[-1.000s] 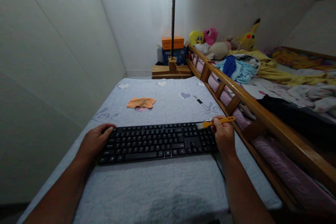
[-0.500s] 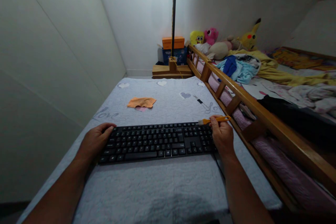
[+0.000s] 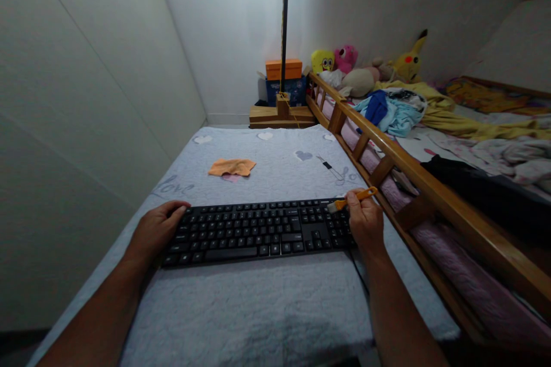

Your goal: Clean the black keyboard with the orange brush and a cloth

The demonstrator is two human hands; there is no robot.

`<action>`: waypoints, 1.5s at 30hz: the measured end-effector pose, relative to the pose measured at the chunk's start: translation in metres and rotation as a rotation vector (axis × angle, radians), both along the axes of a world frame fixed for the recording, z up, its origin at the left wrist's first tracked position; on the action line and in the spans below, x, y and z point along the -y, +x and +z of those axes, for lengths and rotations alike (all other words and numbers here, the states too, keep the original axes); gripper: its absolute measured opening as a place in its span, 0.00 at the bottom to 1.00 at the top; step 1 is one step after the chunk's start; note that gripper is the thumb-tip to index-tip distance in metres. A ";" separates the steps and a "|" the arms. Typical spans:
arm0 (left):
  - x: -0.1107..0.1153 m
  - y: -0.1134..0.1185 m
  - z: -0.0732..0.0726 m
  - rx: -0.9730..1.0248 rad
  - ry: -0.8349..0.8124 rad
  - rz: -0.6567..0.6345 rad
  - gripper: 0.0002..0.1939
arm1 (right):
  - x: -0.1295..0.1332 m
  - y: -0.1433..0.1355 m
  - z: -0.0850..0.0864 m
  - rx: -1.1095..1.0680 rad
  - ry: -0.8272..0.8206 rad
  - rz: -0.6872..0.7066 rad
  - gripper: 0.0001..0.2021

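Note:
A black keyboard (image 3: pixel 249 232) lies across the light blue quilted cover in front of me. My left hand (image 3: pixel 157 232) grips its left end, with the thumb along the top edge and the other fingers mostly hidden. Over the number keys at the right end, my right hand (image 3: pixel 365 218) is closed around a small brush with a yellow handle (image 3: pixel 365 192). The brush's pale bristles point left, at the upper number-pad keys. Whether the bristles touch the keys I cannot tell. A dark cable runs from under the keyboard's right side toward me.
An orange cloth (image 3: pixel 232 167) lies beyond the keyboard. Farther right is a thin wire tool with a black middle (image 3: pixel 328 166). A wooden bed rail (image 3: pixel 387 155) borders the right side; a white cabinet (image 3: pixel 86 126) stands left. A wooden stand (image 3: pixel 282 117) holds a pole at the back.
The brush has tilted, its bristles dropping slightly down and right onto the number-pad area while its handle end rose a little. My left hand and the keyboard stay almost unchanged.

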State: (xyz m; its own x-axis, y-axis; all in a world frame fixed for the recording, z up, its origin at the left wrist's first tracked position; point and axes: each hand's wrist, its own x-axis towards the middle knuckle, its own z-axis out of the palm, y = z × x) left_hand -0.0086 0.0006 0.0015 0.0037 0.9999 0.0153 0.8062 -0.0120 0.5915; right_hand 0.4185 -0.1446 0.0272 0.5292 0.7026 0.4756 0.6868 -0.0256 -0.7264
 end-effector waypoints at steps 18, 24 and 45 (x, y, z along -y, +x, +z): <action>-0.001 -0.002 -0.003 -0.007 -0.035 -0.009 0.22 | 0.025 0.012 0.008 -0.021 -0.112 0.148 0.18; 0.001 0.000 0.000 -0.009 -0.031 -0.002 0.23 | 0.020 0.005 0.005 0.008 -0.021 0.114 0.16; 0.000 0.000 -0.001 -0.031 -0.021 0.020 0.23 | 0.024 0.032 0.016 -0.235 -0.117 0.258 0.14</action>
